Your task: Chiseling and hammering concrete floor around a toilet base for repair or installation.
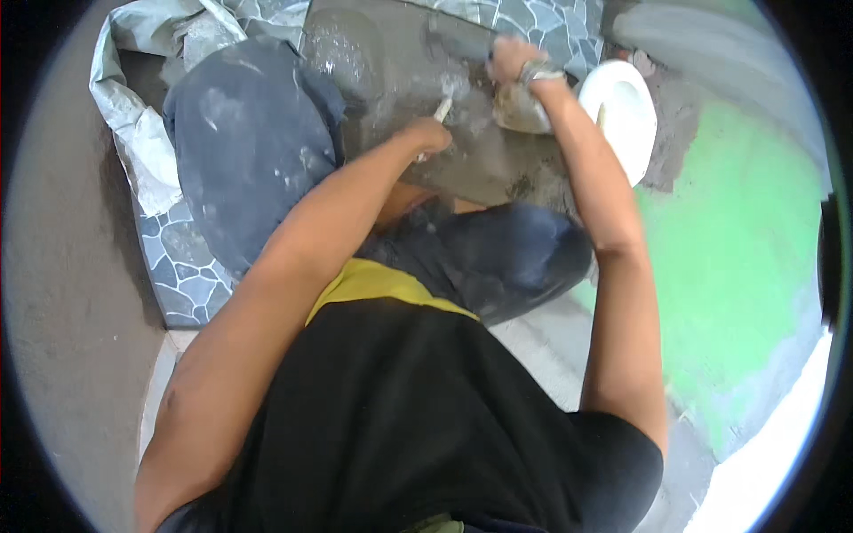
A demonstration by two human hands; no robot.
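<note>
The left hand [429, 137] clenches a pale, slim, rod-shaped handle [443, 109] over the wet, grey-brown, cement-like surface [480, 169], apparently to stay clear of it; the blurred right hand's [512, 60] grip cannot be determined.

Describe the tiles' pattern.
The tiles show blue-grey stone shapes outlined in white, best in the head view.

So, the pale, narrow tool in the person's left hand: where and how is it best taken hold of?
Probably around its shaft, below the exposed end, coming from the person's near left side. The pale, narrow tool looks slim enough for fingers to wrap across. Its exposed end slants away and slightly right from the left hand, so this approach leaves it free. The covered part is hidden.
</note>
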